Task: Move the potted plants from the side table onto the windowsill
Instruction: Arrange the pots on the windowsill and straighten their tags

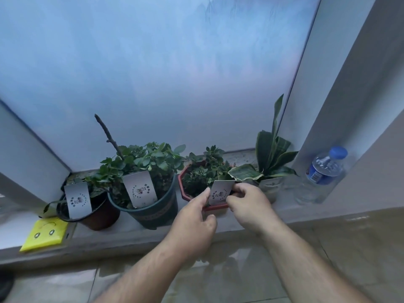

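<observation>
Several potted plants stand in a row on the grey windowsill (131, 234). From the left: a dark brown pot (98, 215), a dark green pot (157, 212) with a leafy plant, a red angular pot (182, 184) with small succulents, and a pale pot (271, 189) with a striped snake plant. Each carries a grey card. My left hand (196, 221) and my right hand (249, 206) both pinch the card (220, 191) at the red pot's front rim, thumbs and fingers closed on its edges. The side table is out of view.
A clear water bottle (321, 173) with a blue cap stands at the sill's right end by the white frame. A yellow packet (44, 234) lies on the sill's left end. Frosted glass rises behind the pots. Glossy tiled wall runs below the sill.
</observation>
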A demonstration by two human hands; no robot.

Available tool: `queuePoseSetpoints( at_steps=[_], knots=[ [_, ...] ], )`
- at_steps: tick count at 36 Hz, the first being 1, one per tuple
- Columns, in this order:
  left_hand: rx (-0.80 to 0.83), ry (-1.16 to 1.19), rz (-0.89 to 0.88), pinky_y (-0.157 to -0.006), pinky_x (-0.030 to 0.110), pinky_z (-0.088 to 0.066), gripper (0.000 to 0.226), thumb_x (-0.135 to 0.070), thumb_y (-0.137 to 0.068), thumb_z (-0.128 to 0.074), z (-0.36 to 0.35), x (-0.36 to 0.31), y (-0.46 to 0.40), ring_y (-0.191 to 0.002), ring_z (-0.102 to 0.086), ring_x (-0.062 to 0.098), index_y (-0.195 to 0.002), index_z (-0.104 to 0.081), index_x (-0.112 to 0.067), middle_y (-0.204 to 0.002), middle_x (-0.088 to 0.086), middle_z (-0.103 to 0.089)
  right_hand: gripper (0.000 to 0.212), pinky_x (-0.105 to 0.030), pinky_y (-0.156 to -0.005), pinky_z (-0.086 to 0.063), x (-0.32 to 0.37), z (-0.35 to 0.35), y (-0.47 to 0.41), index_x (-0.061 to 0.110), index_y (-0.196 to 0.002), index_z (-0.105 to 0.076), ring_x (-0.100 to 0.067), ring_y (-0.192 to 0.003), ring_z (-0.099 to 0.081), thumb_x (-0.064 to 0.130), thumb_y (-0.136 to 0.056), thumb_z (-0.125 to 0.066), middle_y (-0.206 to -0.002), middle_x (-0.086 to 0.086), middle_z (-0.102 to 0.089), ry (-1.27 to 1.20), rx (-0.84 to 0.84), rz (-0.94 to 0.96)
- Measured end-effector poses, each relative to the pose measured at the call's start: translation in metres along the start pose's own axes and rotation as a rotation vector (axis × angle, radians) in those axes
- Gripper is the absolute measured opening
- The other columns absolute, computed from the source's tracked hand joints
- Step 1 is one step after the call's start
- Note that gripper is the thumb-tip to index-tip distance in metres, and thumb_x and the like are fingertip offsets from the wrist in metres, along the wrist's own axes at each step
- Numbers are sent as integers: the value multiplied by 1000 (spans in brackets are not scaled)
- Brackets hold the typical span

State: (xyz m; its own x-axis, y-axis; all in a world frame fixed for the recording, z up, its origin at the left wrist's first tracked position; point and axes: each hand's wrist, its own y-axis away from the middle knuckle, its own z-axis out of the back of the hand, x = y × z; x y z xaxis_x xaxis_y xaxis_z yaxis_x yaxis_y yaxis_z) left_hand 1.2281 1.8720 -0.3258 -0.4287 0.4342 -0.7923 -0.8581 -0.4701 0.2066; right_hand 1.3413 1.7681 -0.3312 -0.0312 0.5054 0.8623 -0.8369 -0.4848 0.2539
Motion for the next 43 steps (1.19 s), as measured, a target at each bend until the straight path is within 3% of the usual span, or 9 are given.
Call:
queuePoseSetpoints(
  at_steps=[3,7,9,14,20,26,32,36,43],
  knots=[
    [13,3,18,-100,4,-32,70,-11,-94,-52,-2,-1,0,-126,-46,-8,-156,-28,-30,-144,-21,-47,14,-17,-48,-39,-1,-4,0,21,-87,-70,-6,-55,-52,13,-85,-59,-61,10,-60,49,10,25],
    [-13,6,45,-86,20,-53,72,-11,-92,-51,-3,2,-3,-99,-66,4,-157,-25,-32,-129,-15,-61,11,-29,-58,-42,-3,-13,0,22,-87,-68,-10,-59,-51,17,-82,-60,-61,8,-56,116,12,21],
    [-28,22,43,-81,10,-50,73,-9,-93,-50,-3,3,-6,-91,-62,-9,-157,-24,-31,-119,-19,-60,15,-30,-59,-43,-3,-15,0,21,-91,-71,-11,-61,-53,19,-81,-60,-64,7,-59,129,17,24],
    [-45,63,54,-102,12,-41,74,-9,-93,-49,-3,7,-7,-119,-52,-9,-158,-22,-29,-142,-20,-49,13,-29,-57,-42,-3,-16,-1,19,-90,-69,-11,-62,-53,20,-82,-59,-69,5,-63,136,12,30],
    [-68,140,103,-65,-3,-40,71,-3,-96,-49,-4,13,-6,-65,-48,-29,-158,-23,-24,-85,-32,-46,6,-28,-55,-40,-5,-14,-3,19,-83,-66,-10,-60,-50,19,-83,-60,-64,6,-58,136,21,50],
    [-41,175,89,-76,-11,-31,71,0,-96,-48,-3,6,-6,-113,-46,-20,-158,-24,-22,-152,-9,-45,20,-30,-63,-48,-5,-17,-3,20,-95,-73,-11,-64,-55,21,-82,-58,-66,6,-63,124,38,25],
    [-57,223,67,-66,-9,-35,69,1,-97,-47,-3,5,-7,-78,-45,-37,-158,-24,-20,-147,-10,-47,12,-28,-51,-36,-7,-14,-7,23,-74,-59,-10,-53,-45,18,-85,-58,-48,12,-54,119,17,20],
    [-68,204,55,-61,-7,-37,68,2,-97,-46,-4,4,-5,-66,-47,-36,-157,-26,-22,-115,-31,-47,16,-29,-54,-39,-8,-15,-8,15,-86,-71,-15,-54,-46,20,-82,-57,-55,4,-54,128,13,0],
    [0,109,87,-96,4,-42,69,-10,-91,-50,-3,10,-11,-117,-53,-15,-156,-31,-29,-146,-18,-51,25,-26,-52,-36,-10,-16,-8,21,-98,-77,-9,-55,-45,21,-82,-58,-57,8,-52,117,23,8]
  ],
)
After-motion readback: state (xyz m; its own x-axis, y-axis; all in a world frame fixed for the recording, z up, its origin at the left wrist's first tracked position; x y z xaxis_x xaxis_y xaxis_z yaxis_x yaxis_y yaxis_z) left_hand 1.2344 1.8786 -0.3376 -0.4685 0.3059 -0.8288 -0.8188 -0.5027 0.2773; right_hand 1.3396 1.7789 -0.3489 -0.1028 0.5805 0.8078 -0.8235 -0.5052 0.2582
